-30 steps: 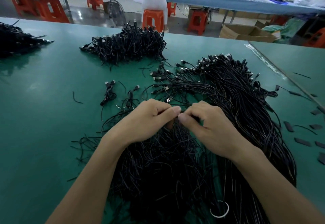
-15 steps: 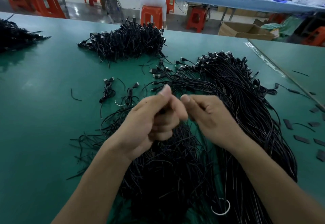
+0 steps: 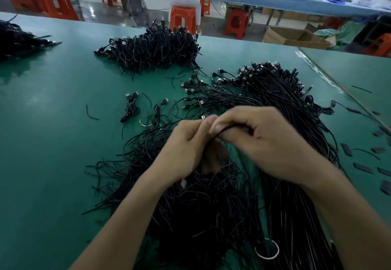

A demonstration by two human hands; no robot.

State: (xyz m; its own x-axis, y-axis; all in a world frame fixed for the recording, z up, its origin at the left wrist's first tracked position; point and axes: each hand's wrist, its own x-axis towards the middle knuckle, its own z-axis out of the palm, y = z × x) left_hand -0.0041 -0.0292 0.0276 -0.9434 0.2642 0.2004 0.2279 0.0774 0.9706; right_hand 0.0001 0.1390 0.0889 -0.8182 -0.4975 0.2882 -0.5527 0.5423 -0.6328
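Note:
A thin black cable [image 3: 220, 131] runs between both hands above a big heap of loose black cables [image 3: 285, 121] on the green table [image 3: 53, 142]. My left hand [image 3: 186, 151] has its fingers curled round the cable's lower part. My right hand [image 3: 260, 140] pinches the same cable between thumb and fingers right beside the left thumb. The hands touch at the fingertips. The cable's ends are hidden among the heap and behind the fingers.
A pile of bundled cables [image 3: 152, 47] lies at the back centre, another dark pile [image 3: 19, 41] at the far left. Two small coiled cables [image 3: 130, 106] lie left of the hands. Black strips [image 3: 364, 168] dot the right edge. A white ring [image 3: 267, 249] lies in the heap near me.
The hands rose from the heap and drew together. My left hand turned from thumb-up to fingers curled down, and my right hand now bends the cable over its fingers.

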